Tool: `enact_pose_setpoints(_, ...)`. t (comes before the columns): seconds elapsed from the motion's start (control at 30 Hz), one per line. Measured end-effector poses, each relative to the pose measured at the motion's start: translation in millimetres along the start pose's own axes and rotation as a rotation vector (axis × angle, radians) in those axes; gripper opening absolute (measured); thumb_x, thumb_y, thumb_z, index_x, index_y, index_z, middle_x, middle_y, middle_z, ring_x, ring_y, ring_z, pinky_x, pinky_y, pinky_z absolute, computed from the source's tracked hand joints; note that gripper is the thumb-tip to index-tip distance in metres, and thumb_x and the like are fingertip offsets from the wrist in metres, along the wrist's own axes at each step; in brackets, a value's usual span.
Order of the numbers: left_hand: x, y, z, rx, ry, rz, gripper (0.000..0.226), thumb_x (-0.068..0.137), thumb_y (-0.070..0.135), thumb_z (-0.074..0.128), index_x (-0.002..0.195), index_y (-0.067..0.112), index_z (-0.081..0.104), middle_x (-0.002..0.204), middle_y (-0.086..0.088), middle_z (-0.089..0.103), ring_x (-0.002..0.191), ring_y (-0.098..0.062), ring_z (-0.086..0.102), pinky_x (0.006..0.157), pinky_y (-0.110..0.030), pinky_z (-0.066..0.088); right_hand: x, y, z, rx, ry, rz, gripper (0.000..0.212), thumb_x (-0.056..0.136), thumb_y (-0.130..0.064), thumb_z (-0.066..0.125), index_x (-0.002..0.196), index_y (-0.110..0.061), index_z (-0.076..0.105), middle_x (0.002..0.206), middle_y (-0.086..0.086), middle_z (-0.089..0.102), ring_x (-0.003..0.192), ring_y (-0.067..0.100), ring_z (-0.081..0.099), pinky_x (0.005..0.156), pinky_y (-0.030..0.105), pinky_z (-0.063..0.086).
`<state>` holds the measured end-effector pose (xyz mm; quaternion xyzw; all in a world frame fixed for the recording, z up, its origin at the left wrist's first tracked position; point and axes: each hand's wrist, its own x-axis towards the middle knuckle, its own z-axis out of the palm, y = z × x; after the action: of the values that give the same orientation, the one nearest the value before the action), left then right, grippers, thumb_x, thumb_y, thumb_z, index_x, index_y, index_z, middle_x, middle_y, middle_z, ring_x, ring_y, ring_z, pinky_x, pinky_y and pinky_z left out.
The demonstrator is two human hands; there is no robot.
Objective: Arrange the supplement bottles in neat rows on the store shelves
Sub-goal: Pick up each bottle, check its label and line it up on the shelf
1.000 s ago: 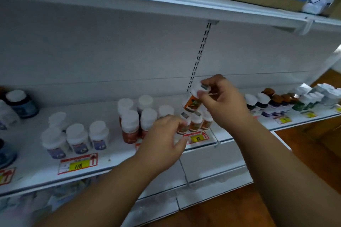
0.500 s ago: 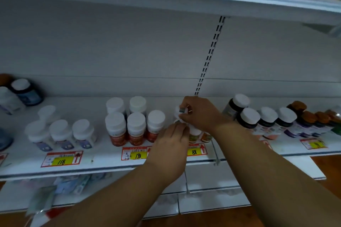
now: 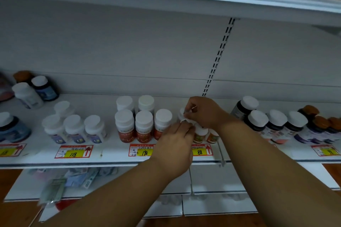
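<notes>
A small white-capped bottle (image 3: 184, 115) is pinched at its cap by the curled fingers of the right hand (image 3: 204, 112), apparently so that it can be lowered upright behind the small orange-labelled bottles (image 3: 200, 134) near the shelf's front edge. The left hand (image 3: 175, 143) is laid against that cluster with fingers extended, probably to steady it; whether anything is gripped cannot be told. Two of these small bottles are plainly seen, others being hidden by the hands. Just left, five red-labelled bottles (image 3: 144, 127) are set in two rows, three in front and two behind. Further left, four pale bottles (image 3: 73, 129) are counted. Toward the shelf's (image 3: 110, 156) right end, a row of dark bottles (image 3: 276, 125) is lined up.
</notes>
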<state>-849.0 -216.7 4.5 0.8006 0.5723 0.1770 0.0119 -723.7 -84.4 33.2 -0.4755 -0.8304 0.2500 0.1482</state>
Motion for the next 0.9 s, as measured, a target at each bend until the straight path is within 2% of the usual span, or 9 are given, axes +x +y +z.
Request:
enact_pose_setpoints(0.13,-5.9,0.7,-13.0,-0.079,0.061,-0.021,0.057,0.075,0.015,0.061,0.131,0.01,0.052,0.127,-0.009,0.054,0.115,-0.025,0.049,0.102,-0.036,0.04,-4.0,-5.1,-3.9,-0.031,0.017,0.014,0.012,0.088,-0.028,0.065,0.093,-0.018,0.061,0.091,-0.008,0.058,0.087,0.01,0.054,0.066,0.023,0.035)
enact_pose_setpoints(0.23,-15.8,-10.1,-38.3,-0.142,0.169,-0.036,0.046,0.073,0.011,0.059,0.119,0.011,0.06,0.114,-0.01,0.059,0.103,-0.027,0.053,0.092,-0.037,0.044,-7.7,-24.2,-6.2,0.008,0.117,-0.034,0.01,0.09,-0.031,0.062,0.097,-0.027,0.057,0.099,-0.008,0.056,0.096,0.012,0.054,0.073,0.024,0.04)
enact_pose_setpoints(0.33,-35.9,-40.4,-70.3,-0.151,0.28,-0.135,0.035,0.074,0.013,0.058,0.109,0.01,0.064,0.104,-0.011,0.062,0.094,-0.03,0.057,0.085,-0.038,0.047,-5.8,-73.5,4.9,-0.005,0.15,-0.155,0.01,0.09,-0.027,0.061,0.099,-0.024,0.059,0.101,-0.003,0.057,0.096,0.014,0.055,0.084,0.03,0.045)
enact_pose_setpoints(0.5,-95.4,-128.5,-113.0,-0.147,0.395,-0.346,0.031,0.074,0.007,0.059,0.104,0.008,0.066,0.101,-0.009,0.063,0.094,-0.028,0.058,0.085,-0.032,0.043,9.8,-179.0,48.3,0.002,0.108,-0.318,0.012,0.089,-0.027,0.061,0.1,-0.025,0.058,0.099,-0.006,0.055,0.088,0.007,0.049,0.071,0.018,0.032)
enact_pose_setpoints(0.63,-129.9,-204.1,-134.5,-0.114,0.403,-0.426,0.031,0.075,0.008,0.061,0.106,0.009,0.068,0.102,-0.009,0.064,0.097,-0.029,0.058,0.086,-0.031,0.042,36.3,-251.5,94.1,0.021,0.057,-0.389,0.012,0.089,-0.03,0.061,0.101,-0.026,0.058,0.1,-0.005,0.058,0.089,0.008,0.052,0.075,0.021,0.039)
enact_pose_setpoints(0.77,-156.1,-273.8,-154.4,-0.114,0.439,-0.375,0.03,0.078,0.01,0.06,0.107,0.006,0.067,0.102,-0.012,0.064,0.095,-0.033,0.058,0.083,-0.031,0.043,75.9,-310.8,144.7,0.05,0.073,-0.418,0.016,0.09,-0.026,0.063,0.103,-0.017,0.061,0.1,0.001,0.061,0.09,0.011,0.054,0.077,0.024,0.042)
enact_pose_setpoints(0.9,-180.5,-339.7,-174.8,-0.085,0.334,-0.417,0.033,0.08,0.012,0.066,0.112,0.012,0.062,0.107,-0.009,0.061,0.098,-0.032,0.056,0.083,-0.04,0.048,131.5,-354.2,186.8,-0.004,0.08,-0.371,0.026,0.092,-0.022,0.059,0.116,-0.012,0.06,0.109,0.008,0.059,0.097,0.019,0.055,0.07,0.02,0.029)
